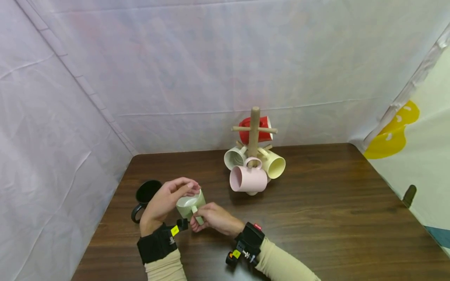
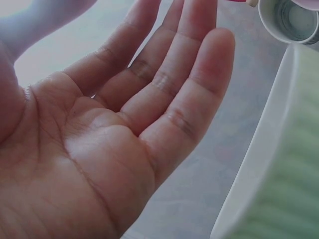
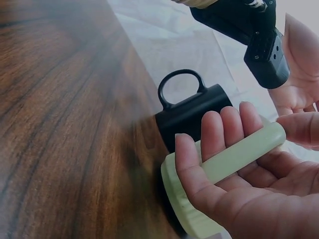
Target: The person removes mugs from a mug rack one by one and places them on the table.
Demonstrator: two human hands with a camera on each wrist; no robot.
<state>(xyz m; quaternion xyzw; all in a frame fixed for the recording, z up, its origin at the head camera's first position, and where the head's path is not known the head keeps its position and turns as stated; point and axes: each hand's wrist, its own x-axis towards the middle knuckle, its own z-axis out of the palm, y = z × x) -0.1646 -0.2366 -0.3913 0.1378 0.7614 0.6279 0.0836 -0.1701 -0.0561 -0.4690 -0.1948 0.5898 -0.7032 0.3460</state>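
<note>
A pale green mug (image 1: 190,206) with ribbed sides is at the front left of the table, tilted a little. My right hand (image 1: 217,219) holds it by the handle; in the right wrist view the fingers curl around the green handle (image 3: 244,153). Beside the mug's far left rim is my left hand (image 1: 165,201), its fingers extended and slightly bent. In the left wrist view the palm (image 2: 94,164) holds nothing and a gap shows between it and the green mug (image 2: 284,169). Just left of that hand a black mug (image 1: 147,191) stands upright, its handle toward the front.
A wooden mug tree (image 1: 254,132) stands at the back of the brown table (image 1: 327,210). On it hang a red mug (image 1: 244,135), a whitish mug (image 1: 233,158), a cream mug (image 1: 275,165) and a pink mug (image 1: 254,179). White cloth walls (image 1: 175,78) enclose the back and left.
</note>
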